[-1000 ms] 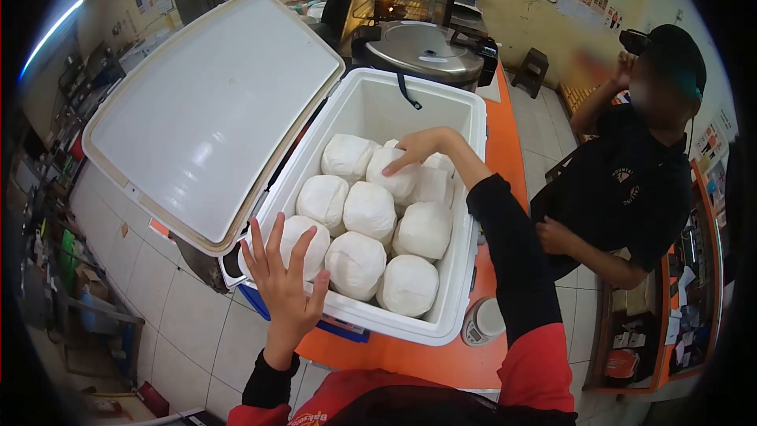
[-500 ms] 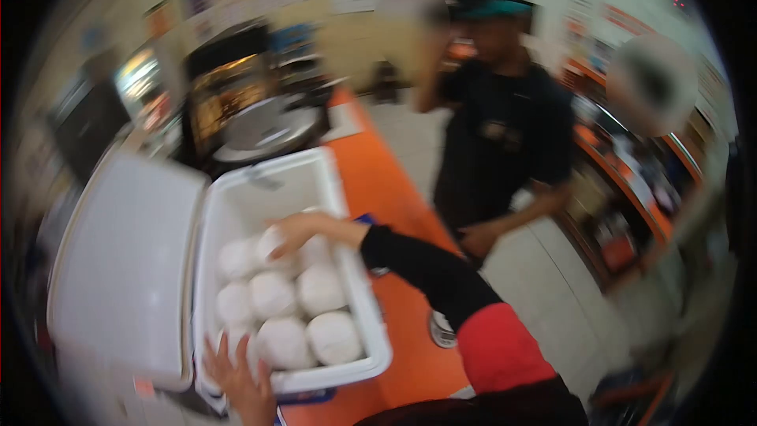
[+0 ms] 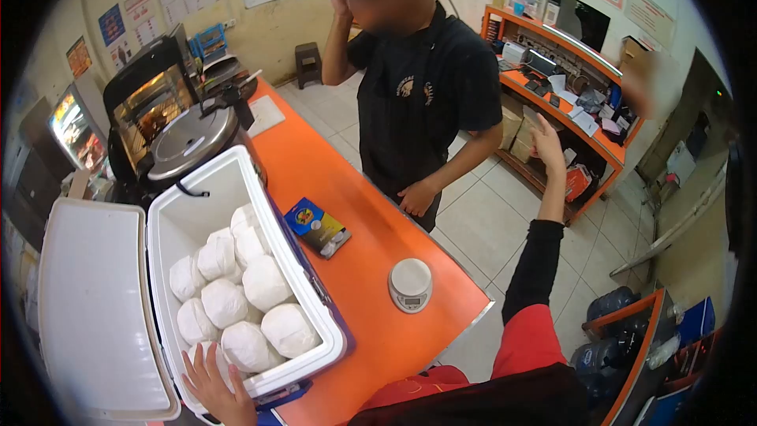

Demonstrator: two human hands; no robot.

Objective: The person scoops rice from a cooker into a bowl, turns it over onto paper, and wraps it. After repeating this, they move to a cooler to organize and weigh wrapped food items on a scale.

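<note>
An open cooler box (image 3: 256, 154) with a white interior and blue outside stands on the orange counter. Several round white wrapped bundles (image 3: 225, 304) are stacked inside it. My left hand (image 3: 221, 385) lies with spread fingers over the cooler's near rim, its fingertips at the nearest bundle. My right hand (image 3: 548, 146) is raised out to the right, away from the cooler, with a finger stretched out and no object discernible in it. The hinged lid (image 3: 98, 308) hangs open at the left. A kitchen scale (image 3: 411, 285) and a blue-and-yellow packet (image 3: 317, 227) lie on the counter.
Across the orange counter (image 3: 378, 229) stands a co-worker (image 3: 422, 102) in black, one hand raised near the head. A large round metal lid (image 3: 193, 142) and a lit display case (image 3: 158, 102) are behind the cooler. Orange shelves (image 3: 552, 99) line the right; large bottles (image 3: 611, 308) stand lower right.
My right hand has left the bundles in the cooler and swung up and right. My left hand remains at the near rim. The view has turned right.
</note>
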